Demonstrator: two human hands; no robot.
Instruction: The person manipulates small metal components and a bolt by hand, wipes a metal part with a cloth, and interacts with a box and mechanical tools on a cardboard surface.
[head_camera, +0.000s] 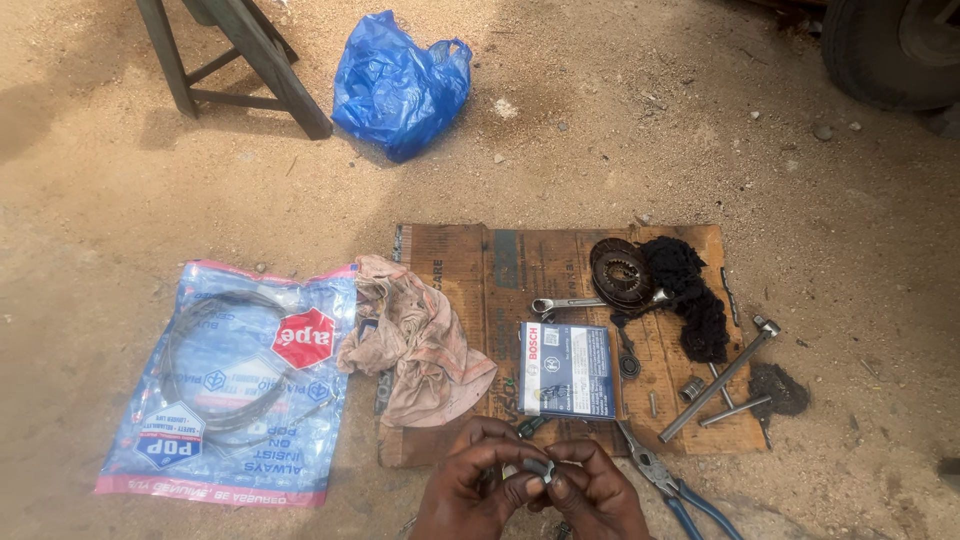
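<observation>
Sandy ground (600, 150) carries flattened cardboard (450, 260) just beyond both hands; up-left, a clear packet (235, 385) holds coiled cable; left hand (470, 490) and right hand (595, 495) together pinch a small grey ring (535, 468); blue-handled pliers (665, 480) lie right.

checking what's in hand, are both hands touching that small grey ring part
Touching. The head view shows the left hand and right hand meeting at the small grey ring part, with fingertips of both pinched around it, just below the cardboard sheet.
</observation>
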